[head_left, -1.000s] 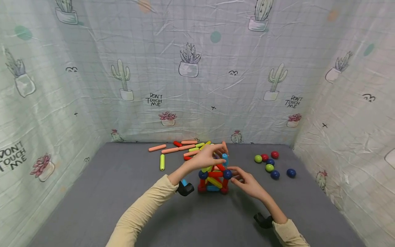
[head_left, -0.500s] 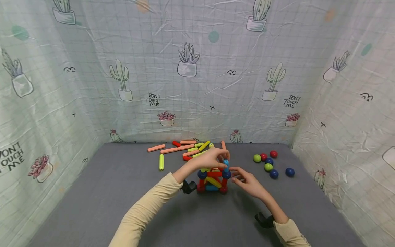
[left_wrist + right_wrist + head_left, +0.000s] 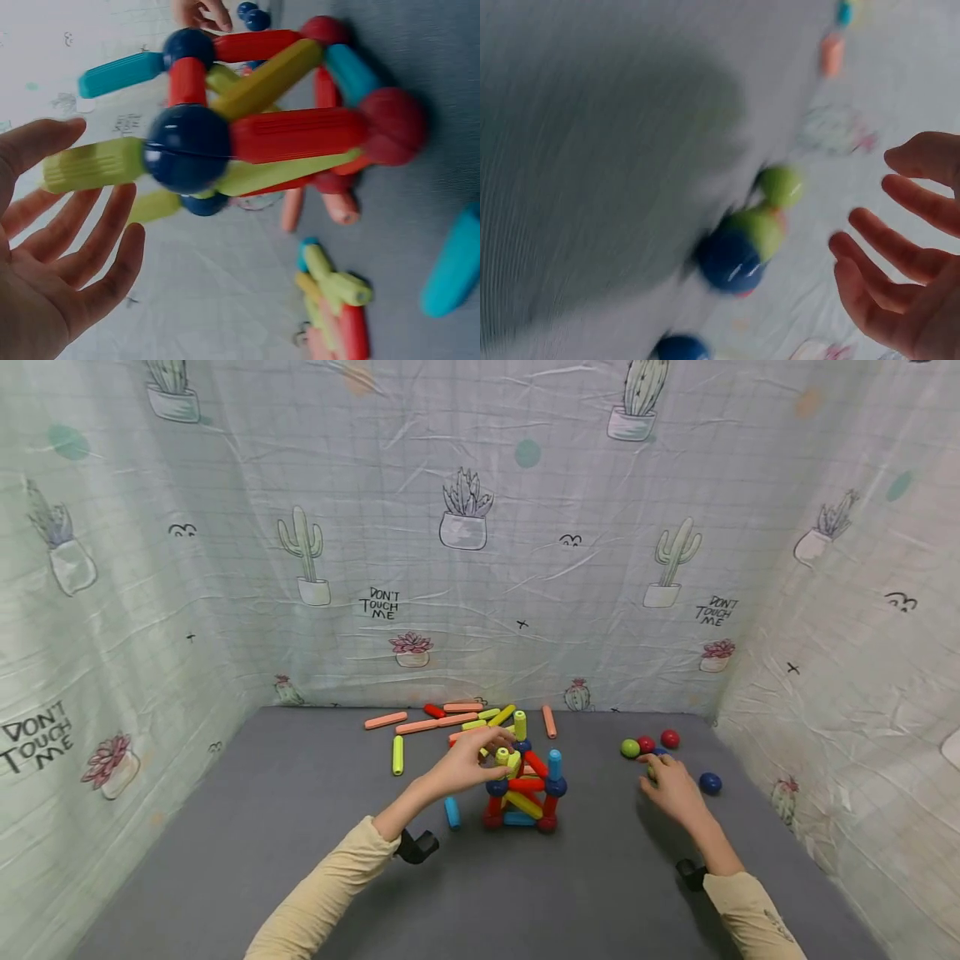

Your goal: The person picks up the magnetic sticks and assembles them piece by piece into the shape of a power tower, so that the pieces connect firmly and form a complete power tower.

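A frame of coloured rods (image 3: 527, 784) and balls stands mid-table, with red balls (image 3: 394, 126) at its base and blue balls (image 3: 187, 148) above. My left hand (image 3: 459, 767) is at its near left corner. The thumb and fingers lie loosely on either side of an upright yellow-green rod (image 3: 97, 165), with a gap showing below the thumb. On the near right corner a light blue rod (image 3: 554, 766) stands upright, untouched. Off to the right, my right hand (image 3: 675, 793) hovers over loose balls, fingers spread and holding nothing; a green ball (image 3: 781, 186) and a blue ball (image 3: 731, 259) lie near its fingertips.
Behind the frame lie several loose rods, including an orange rod (image 3: 386, 720) and a yellow-green rod (image 3: 397, 755). One blue rod (image 3: 452, 812) rests left of the frame. Red balls (image 3: 670, 738) and a dark blue ball (image 3: 710, 783) sit at the right. A patterned curtain (image 3: 480, 585) encloses the table.
My left hand has let go of the light blue rod, which stays upright on the corner ball, and moved left to the yellow-green rod. My right hand has left the frame and moved right over the balls.
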Available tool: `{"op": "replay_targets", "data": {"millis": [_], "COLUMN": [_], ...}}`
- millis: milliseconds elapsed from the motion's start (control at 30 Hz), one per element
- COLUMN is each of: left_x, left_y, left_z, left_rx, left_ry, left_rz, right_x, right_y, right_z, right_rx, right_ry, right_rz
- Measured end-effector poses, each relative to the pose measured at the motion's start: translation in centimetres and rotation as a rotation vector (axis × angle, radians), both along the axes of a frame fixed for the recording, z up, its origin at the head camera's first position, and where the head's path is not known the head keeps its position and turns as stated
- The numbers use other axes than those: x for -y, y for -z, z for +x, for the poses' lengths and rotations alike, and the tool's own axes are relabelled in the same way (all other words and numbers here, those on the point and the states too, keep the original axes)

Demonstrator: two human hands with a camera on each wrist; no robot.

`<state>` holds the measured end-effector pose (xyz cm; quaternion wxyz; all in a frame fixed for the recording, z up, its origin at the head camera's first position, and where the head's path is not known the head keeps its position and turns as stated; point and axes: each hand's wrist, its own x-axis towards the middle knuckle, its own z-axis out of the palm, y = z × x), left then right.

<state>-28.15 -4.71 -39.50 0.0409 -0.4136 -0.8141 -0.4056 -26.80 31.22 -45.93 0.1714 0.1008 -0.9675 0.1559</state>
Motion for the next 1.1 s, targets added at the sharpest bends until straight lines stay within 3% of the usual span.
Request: {"op": "replay_targets", "data": {"millis": [67,167,333,567,633,733,933,1100], "left_x": [0.3,0.4,0.4,0.1,0.1,0.1,0.3,0.2], "left_y": [0.8,1.7,2.3,2.2,2.2,2.3,2.4,2.5], "left_z": [0.1,0.3,0.6,0.7,0.8,0.8,0.8,0.8], "left_rx": [0.01,0.033,0.035,0.004,-0.007,-0.019,-0.031,-0.027], "left_ry": [-0.022,-0.039,-0.044,-0.055,-0.06,-0.074,-0.09,-0.094], "left_rz": [0.014,0.021,0.022,0.012,0.007,0.004,0.007,0.01], "right_x": [-1.3,-2.7,-3.9,-3.7,-2.9,-0.6,6.0,11.1], "right_y": [0.3,0.9,1.7,1.8,0.8,-2.0,-8.6,-11.8], "right_z": [-0.2,-0.6,-1.0,-1.2,-1.2,-1.2,-1.3,-2.3], "right_rx": [0.006,0.08,0.242,0.227,0.224,0.191,0.06,-0.005], "right_ry": [0.064,0.12,0.127,0.09,0.081,0.025,-0.211,-0.373], "right_rz": [0.08,0.143,0.18,0.186,0.17,0.105,-0.067,-0.068]}}
